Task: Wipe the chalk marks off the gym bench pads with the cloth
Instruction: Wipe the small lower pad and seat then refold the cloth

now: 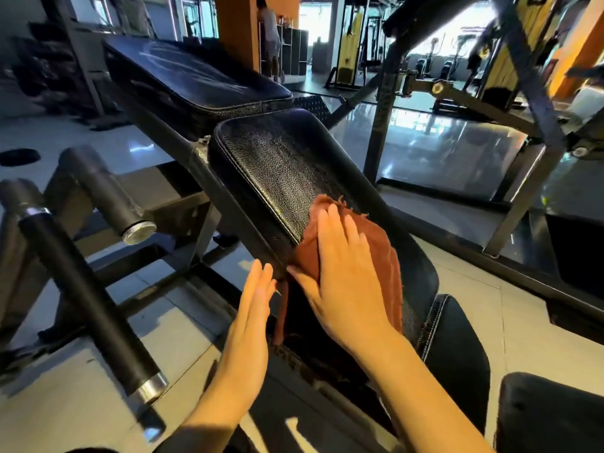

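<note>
A black textured bench pad (284,165) slopes up through the middle of the view. Behind it a second black pad (192,76) carries white chalk streaks. A rust-brown cloth (385,243) lies on the near end of the sloping pad, one corner hanging over its left edge. My right hand (343,273) presses flat on the cloth with straight, spread fingers. My left hand (251,308) is held straight, edge-on, beside the pad's left edge and the hanging cloth corner, holding nothing.
Black foam roller bars (88,289) stick out at the left above the tiled floor. Another black pad (549,413) sits at the lower right. A dark metal machine frame (523,76) stands on the right. A person (269,31) stands far back.
</note>
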`<act>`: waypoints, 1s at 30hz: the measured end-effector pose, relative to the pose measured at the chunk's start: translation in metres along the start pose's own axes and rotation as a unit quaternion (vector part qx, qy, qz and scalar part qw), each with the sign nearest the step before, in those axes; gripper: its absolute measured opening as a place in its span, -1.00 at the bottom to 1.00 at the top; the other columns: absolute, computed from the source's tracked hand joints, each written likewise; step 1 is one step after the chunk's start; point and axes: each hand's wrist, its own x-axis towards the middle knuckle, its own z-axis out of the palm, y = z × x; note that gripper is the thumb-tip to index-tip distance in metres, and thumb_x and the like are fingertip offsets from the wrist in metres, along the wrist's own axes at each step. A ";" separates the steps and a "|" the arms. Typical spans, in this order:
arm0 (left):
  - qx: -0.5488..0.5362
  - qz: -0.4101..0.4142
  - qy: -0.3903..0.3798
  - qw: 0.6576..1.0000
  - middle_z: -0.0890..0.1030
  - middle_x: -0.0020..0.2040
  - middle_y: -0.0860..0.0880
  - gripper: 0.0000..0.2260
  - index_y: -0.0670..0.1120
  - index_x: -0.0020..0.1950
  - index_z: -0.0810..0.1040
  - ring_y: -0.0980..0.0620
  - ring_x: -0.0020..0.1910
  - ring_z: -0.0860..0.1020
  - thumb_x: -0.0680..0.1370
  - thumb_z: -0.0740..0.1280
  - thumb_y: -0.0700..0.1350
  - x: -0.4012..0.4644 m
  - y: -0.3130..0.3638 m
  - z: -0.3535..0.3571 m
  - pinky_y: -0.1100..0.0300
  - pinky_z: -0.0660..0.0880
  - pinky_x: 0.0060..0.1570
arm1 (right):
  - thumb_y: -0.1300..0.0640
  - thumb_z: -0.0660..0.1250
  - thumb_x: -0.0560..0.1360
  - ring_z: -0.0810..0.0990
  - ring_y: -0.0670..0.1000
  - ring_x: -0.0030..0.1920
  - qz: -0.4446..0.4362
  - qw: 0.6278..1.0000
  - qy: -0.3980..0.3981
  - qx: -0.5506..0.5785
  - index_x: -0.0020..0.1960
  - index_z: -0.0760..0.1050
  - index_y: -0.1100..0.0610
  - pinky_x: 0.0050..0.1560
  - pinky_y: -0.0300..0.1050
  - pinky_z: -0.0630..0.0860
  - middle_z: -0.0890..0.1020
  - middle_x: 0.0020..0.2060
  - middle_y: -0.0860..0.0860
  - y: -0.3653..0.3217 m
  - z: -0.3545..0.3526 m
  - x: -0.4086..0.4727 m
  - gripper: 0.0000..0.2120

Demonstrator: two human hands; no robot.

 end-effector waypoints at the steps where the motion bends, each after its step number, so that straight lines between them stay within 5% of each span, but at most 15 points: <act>1: 0.000 -0.004 0.002 1.000 0.26 0.43 0.32 -0.45 0.34 0.44 0.11 0.33 0.42 0.24 0.44 0.01 0.31 0.001 0.001 -0.004 0.14 0.08 0.50 | -0.10 0.32 0.54 0.05 0.18 0.54 -0.014 1.000 0.000 0.001 0.58 0.02 0.17 0.53 0.14 0.05 0.09 0.56 0.10 -0.012 0.002 0.022 -0.21; 5: 0.046 0.012 0.030 0.998 0.24 0.38 0.34 -0.56 0.38 0.42 0.10 0.35 0.39 0.20 0.58 0.12 0.13 0.011 0.012 -0.015 0.26 0.12 0.39 | -0.10 0.25 0.58 -0.05 0.17 0.56 -0.041 0.999 -0.026 -0.016 0.59 -0.07 0.16 0.53 0.12 -0.05 0.00 0.58 0.09 -0.039 0.004 0.069 -0.24; 9: 0.099 0.069 0.072 0.990 0.26 0.48 0.16 -0.52 0.28 0.38 0.16 0.21 0.44 0.24 0.62 0.23 -0.19 0.031 0.023 -0.022 0.14 0.19 0.45 | -0.05 0.34 0.54 -0.05 0.08 0.57 -0.045 0.998 -0.044 -0.006 0.59 -0.06 0.11 0.54 0.08 -0.05 0.01 0.58 0.03 -0.017 -0.003 0.029 -0.19; 14: 0.079 0.092 0.094 0.988 0.29 0.39 0.18 -0.57 0.08 0.52 0.18 0.26 0.37 0.29 0.67 0.11 -0.18 0.054 0.037 -0.029 0.28 0.20 0.35 | -0.09 0.46 0.43 0.00 0.02 0.55 0.019 0.998 -0.040 -0.044 0.58 -0.01 0.11 0.53 0.02 -0.02 0.07 0.55 0.01 0.017 -0.002 -0.046 -0.07; 18: 0.051 0.094 0.077 0.991 0.34 0.38 0.19 -0.63 0.16 0.46 0.20 0.26 0.37 0.31 0.67 0.10 -0.13 0.060 0.038 -0.040 0.47 0.27 0.26 | -0.17 0.39 0.46 0.06 0.12 0.55 0.034 0.998 -0.020 -0.040 0.58 0.01 0.16 0.53 0.06 0.03 0.12 0.56 0.08 -0.002 0.002 -0.007 -0.10; 25: 0.052 0.077 0.038 0.995 0.29 0.35 0.27 -0.61 0.22 0.45 0.18 0.33 0.36 0.24 0.66 0.12 -0.08 0.064 0.046 -0.058 0.42 0.24 0.24 | -0.22 0.21 0.57 -0.04 0.17 0.56 0.000 0.998 0.000 -0.071 0.58 -0.09 0.18 0.52 0.12 -0.02 -0.01 0.58 0.10 -0.084 0.014 0.131 -0.18; 30: 0.081 0.070 0.073 0.992 0.32 0.37 0.19 -0.53 0.09 0.49 0.25 0.22 0.38 0.27 0.62 0.23 -0.22 0.068 0.048 -0.068 0.22 0.24 0.35 | -0.21 0.23 0.56 0.01 0.12 0.56 -0.009 0.999 0.004 -0.051 0.58 -0.05 0.14 0.53 0.10 0.03 0.02 0.58 0.08 -0.070 0.010 0.107 -0.21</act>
